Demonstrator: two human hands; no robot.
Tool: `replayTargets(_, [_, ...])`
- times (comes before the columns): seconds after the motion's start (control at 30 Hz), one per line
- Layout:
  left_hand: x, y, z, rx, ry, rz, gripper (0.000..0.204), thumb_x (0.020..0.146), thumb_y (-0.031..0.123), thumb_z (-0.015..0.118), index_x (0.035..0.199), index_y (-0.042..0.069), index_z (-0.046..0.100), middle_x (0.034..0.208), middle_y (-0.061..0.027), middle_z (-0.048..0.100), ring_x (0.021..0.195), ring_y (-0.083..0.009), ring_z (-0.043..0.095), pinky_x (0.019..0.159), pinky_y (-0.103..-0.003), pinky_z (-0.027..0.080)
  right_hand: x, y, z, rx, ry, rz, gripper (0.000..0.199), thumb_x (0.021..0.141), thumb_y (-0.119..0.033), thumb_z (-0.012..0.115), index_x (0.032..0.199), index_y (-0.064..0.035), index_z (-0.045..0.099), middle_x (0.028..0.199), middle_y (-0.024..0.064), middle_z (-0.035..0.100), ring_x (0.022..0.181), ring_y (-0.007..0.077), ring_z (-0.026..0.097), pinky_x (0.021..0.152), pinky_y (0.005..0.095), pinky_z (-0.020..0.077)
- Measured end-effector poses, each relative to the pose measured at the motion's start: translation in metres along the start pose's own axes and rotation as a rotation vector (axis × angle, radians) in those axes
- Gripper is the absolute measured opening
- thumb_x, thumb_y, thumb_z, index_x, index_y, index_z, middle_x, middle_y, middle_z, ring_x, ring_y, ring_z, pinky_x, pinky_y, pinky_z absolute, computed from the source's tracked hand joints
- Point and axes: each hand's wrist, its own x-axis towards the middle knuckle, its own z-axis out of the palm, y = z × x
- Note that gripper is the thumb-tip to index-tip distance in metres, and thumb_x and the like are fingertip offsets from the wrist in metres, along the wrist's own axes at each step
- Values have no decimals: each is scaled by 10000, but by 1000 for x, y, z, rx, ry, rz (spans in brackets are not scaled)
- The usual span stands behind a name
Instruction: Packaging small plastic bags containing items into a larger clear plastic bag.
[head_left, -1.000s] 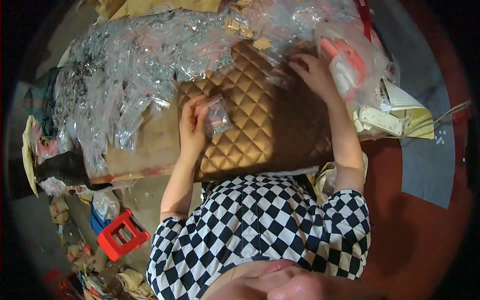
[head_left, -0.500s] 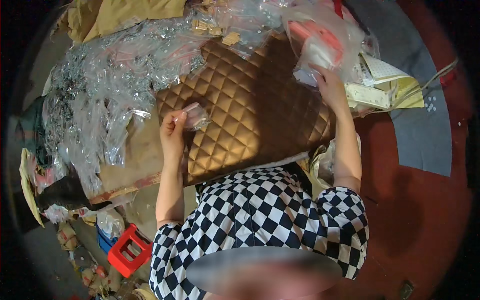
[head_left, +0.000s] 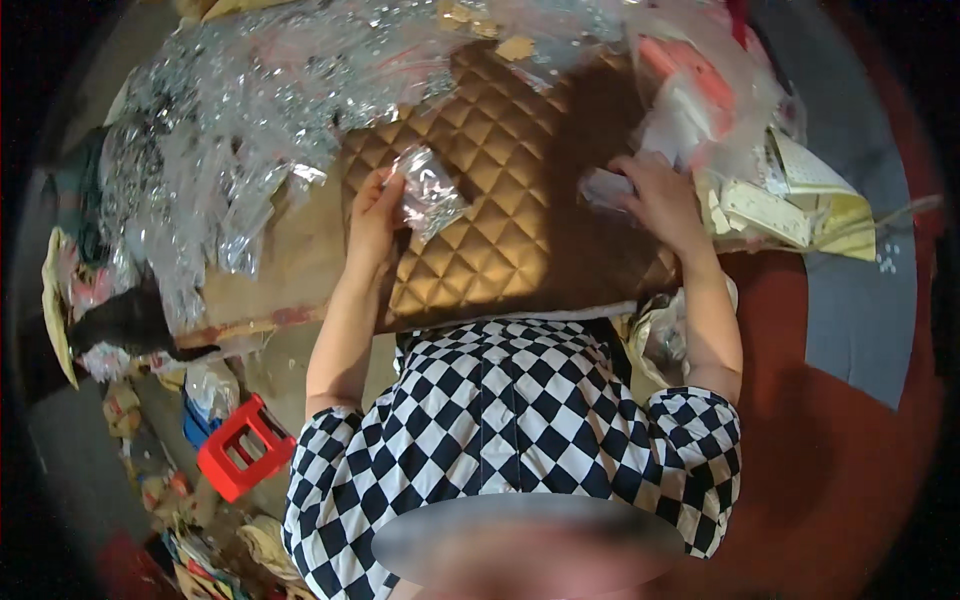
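Observation:
My left hand (head_left: 376, 212) pinches a small clear plastic bag (head_left: 432, 195) by its edge, above a brown quilted pad (head_left: 480, 230). Bright glints cover the bag, and its contents are too small to make out. On the pad's shaded right side, my right hand (head_left: 662, 198) is closed on a small translucent plastic bag (head_left: 606, 190). Some of that hand's fingertips are hidden. Just beyond it lies a large clear plastic bag (head_left: 690, 125) with a pink-red object (head_left: 690, 72) and white material inside.
Many clear bags of shiny metal pieces (head_left: 230, 110) heap over the table's left and back. Right of the pad sit a white box-like object (head_left: 765, 212) and yellow-edged paper (head_left: 845, 215). A red plastic stool (head_left: 245, 450) stands low on the left.
My right hand has come back from the large bag toward me, with the small translucent bag now showing in it. The bag in my left hand has swung to a fuller, shinier face.

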Motion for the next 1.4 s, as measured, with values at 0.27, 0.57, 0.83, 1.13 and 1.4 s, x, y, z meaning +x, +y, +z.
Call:
replayTargets(0.27, [-4,3,22,22,-75,51,155,1020,218,528,1077,77,558,871,32,601,718,-59,562,641,-209,464,53,-83,0,1088,-265,174,439,835,-187,707,1242,-69,596,991,142,685,797,285,678,763,362,524])
replayTargets(0.57, [-22,13,44,-81,-217,263,154,1011,101,521,1148,31,520,1039,-43,632,936,-97,616,808,-249,510,92,-124,42,1017,-128,113,453,799,-186,728,1205,-25,612,1050,131,675,882,210,662,815,319,520])
replayTargets(0.83, [-18,13,22,566,35,858,264,727,-125,609,925,47,648,1118,-111,605,964,-277,641,861,-340,506,73,-134,42,1915,-475,268,470,910,-178,583,1356,-38,529,1297,90,583,1071,198,617,836,312,551])
replayTargets(1.13, [-22,45,-31,676,-25,665,411,725,29,674,1127,43,591,1082,-135,594,1007,-330,603,862,-415,496,62,-113,60,1507,-197,332,419,917,-145,656,1308,-22,564,1133,86,655,964,160,649,793,275,549])
replayTargets(1.4, [39,68,-198,1706,506,864,424,797,-20,527,1193,108,609,978,-112,613,934,-342,579,778,-453,490,43,-66,56,1501,112,487,310,916,-131,681,1187,10,627,1074,92,671,937,130,623,796,273,511])
